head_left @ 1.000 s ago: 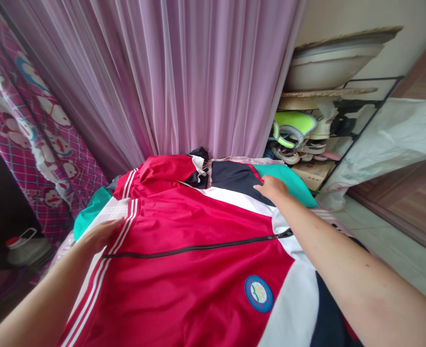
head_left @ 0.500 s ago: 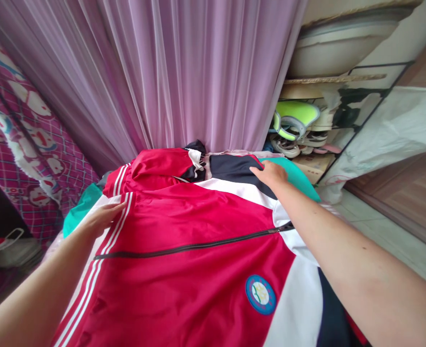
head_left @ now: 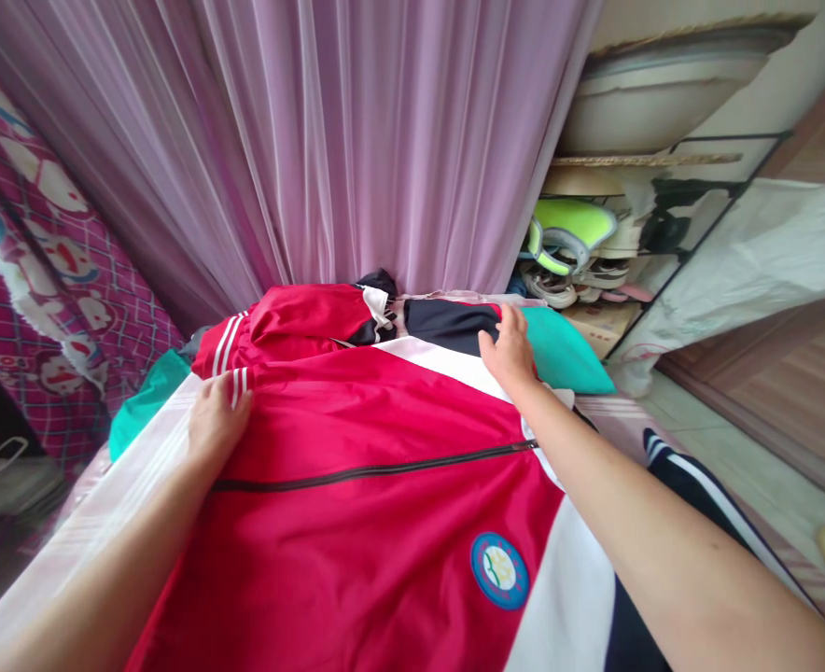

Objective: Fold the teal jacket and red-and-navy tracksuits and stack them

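Note:
A red zip-up jacket [head_left: 356, 420] with white and navy shoulder panels lies spread out, front up, a dark zipper across its middle and a round blue badge [head_left: 499, 570] below that. At the striped hem, my left hand [head_left: 220, 415] has its fingers closed on the edge, the fingertips partly hidden. My right hand [head_left: 510, 350] rests with thumb and fingers apart on the far navy and white shoulder area. Beyond the jacket lies a bunched red garment [head_left: 293, 322] with white stripes and a white piece at its end.
Teal fabric [head_left: 566, 350] shows beyond my right hand. A lilac curtain [head_left: 384, 140] hangs behind the bed. To the right stands a rack with shoes and a lime visor [head_left: 577, 224]. A navy striped sleeve [head_left: 713, 495] lies at the right. A plastic jug [head_left: 13, 476] is at the left.
My left hand has moved slightly right and down along the hem, whose lower part has shifted right, uncovering bedding. My right hand has loosened its pinch on the navy sleeve and spread its fingers.

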